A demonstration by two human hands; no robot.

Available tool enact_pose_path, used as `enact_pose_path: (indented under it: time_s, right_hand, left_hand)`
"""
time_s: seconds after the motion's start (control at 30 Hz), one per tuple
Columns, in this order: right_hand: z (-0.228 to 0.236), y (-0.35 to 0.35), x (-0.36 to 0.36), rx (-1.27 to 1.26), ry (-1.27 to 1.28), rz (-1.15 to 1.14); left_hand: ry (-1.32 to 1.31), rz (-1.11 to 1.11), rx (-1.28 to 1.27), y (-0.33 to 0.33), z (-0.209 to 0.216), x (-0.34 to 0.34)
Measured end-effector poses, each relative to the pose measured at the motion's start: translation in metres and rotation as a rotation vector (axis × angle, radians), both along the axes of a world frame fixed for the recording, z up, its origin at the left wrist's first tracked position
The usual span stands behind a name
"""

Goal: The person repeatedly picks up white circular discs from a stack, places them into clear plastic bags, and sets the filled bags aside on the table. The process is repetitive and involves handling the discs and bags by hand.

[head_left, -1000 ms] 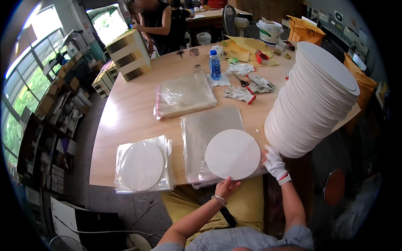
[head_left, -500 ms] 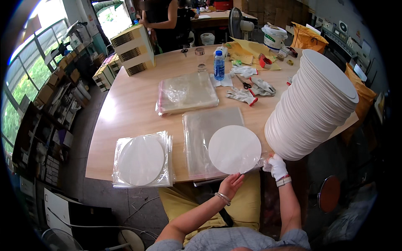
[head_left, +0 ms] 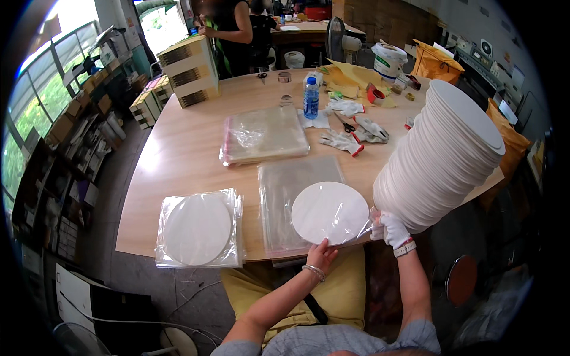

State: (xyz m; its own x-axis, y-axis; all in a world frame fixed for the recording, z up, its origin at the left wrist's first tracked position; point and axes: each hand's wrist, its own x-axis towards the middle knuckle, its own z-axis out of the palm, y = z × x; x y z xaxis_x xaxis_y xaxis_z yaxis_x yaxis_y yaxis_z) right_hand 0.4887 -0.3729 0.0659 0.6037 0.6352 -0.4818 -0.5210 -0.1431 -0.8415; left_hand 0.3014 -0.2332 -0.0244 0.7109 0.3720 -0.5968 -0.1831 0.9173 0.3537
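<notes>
A white round disc point(head_left: 330, 213) lies near the table's front edge, with shiny clear film over its near right part. My bare left hand point(head_left: 322, 256), with a bangle at the wrist, pinches the disc's near edge, one fingertip on top. My right hand point(head_left: 392, 230), in a white glove, is closed on the crumpled edge of a clear plastic bag point(head_left: 374, 221) just right of the disc. Under the disc are flat clear bags point(head_left: 276, 202). To the left, another white disc point(head_left: 198, 229) lies inside clear bags, stacked flat.
A tall leaning stack of white discs point(head_left: 436, 160) stands close beyond my right hand. Farther back are a pile of clear bags point(head_left: 267, 133), a blue-capped bottle point(head_left: 311, 99), work gloves point(head_left: 342, 142), scissors point(head_left: 346, 124) and a tape roll point(head_left: 375, 95). A person point(head_left: 231, 35) stands behind the table.
My left hand has moved slightly left and up, from stretched fingers below the disc to gripping its near edge. Clear film now glints across the disc. The right hand keeps its hold.
</notes>
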Motion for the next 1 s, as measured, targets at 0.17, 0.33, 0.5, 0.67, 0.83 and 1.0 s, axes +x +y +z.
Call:
enact_pose_path:
  time_s: [0.17,0.33,0.5,0.67,0.83,1.0]
  right_hand:
    - [-0.07,-0.019,0.042,-0.3,-0.285,-0.007]
    - [-0.04,0.014,0.001,-0.022,-0.323,0.066]
    - [-0.014,0.077,-0.084,0.128,-0.496,0.229]
    - [0.007,0.206,-0.175,0.29,-0.665,0.47]
    - [-0.02,0.291,-0.238,0.061,-0.962,0.685]
    - [-0.008,0.288,-0.231,-0.056,-0.916,0.8]
  left_hand:
    - [0.03,-0.052,0.281,0.009,0.025,0.007]
    - [0.085,-0.106,0.51,0.032,0.04,-0.026]
    - [0.065,-0.041,0.857,0.088,0.084,-0.128]
    - [0.342,0.328,1.038,0.178,0.103,-0.249]
    - [1.359,0.176,1.263,0.231,0.037,-0.323]
    - [1.693,-0.045,1.672,0.217,0.081,-0.288]
